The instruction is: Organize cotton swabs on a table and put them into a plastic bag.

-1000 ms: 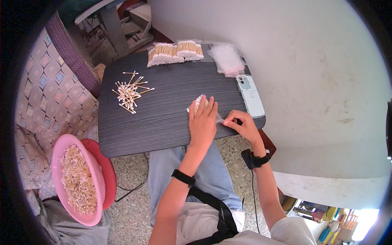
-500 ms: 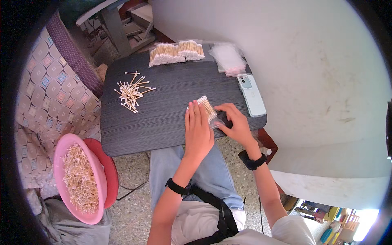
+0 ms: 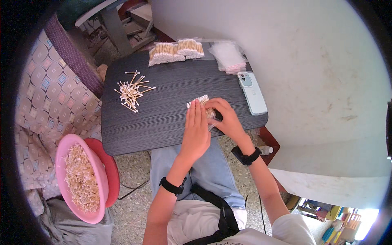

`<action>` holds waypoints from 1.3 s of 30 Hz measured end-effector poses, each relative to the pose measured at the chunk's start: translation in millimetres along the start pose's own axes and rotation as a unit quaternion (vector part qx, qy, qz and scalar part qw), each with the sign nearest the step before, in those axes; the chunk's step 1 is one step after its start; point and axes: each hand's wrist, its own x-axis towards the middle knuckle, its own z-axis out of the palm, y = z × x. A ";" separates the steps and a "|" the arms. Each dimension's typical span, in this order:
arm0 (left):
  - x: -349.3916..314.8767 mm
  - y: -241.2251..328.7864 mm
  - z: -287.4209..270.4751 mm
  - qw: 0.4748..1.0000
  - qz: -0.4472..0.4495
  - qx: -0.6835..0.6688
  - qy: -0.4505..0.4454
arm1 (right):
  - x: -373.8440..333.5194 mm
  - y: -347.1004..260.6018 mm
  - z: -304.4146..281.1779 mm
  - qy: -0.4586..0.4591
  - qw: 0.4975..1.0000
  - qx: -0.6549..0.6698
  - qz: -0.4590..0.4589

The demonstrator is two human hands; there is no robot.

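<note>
From where I sit watching the feed, both hands have closed in on the small bundle of cotton swabs (image 3: 203,103) near the middle of the dark table (image 3: 163,118) — the left hand (image 3: 196,130) lies flat with fingers straight, pressing alongside the bundle, while the right hand (image 3: 228,120) curls around its near end, pinching it through what looks like a clear bag. A second ago the two hands sat lower on the board and slightly apart, the right one only fingering the edge; half a second ago they had slid up together, and now they are touching each other over the bundle, so I judge the swabs are being squared up and held for bagging. Nothing else has shifted: the loose scatter of swabs (image 3: 131,90) stays well to the left, the packed bundles (image 3: 175,51) and empty bags (image 3: 228,55) remain at the far edge, the phone (image 3: 252,93) just right of the hands, the pink bowl (image 3: 81,177) on the floor.
</note>
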 end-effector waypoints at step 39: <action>-0.4 1.2 4.9 0.999 -0.007 0.008 0.041 | -16.7 -14.7 8.2 0.127 0.982 0.076 0.118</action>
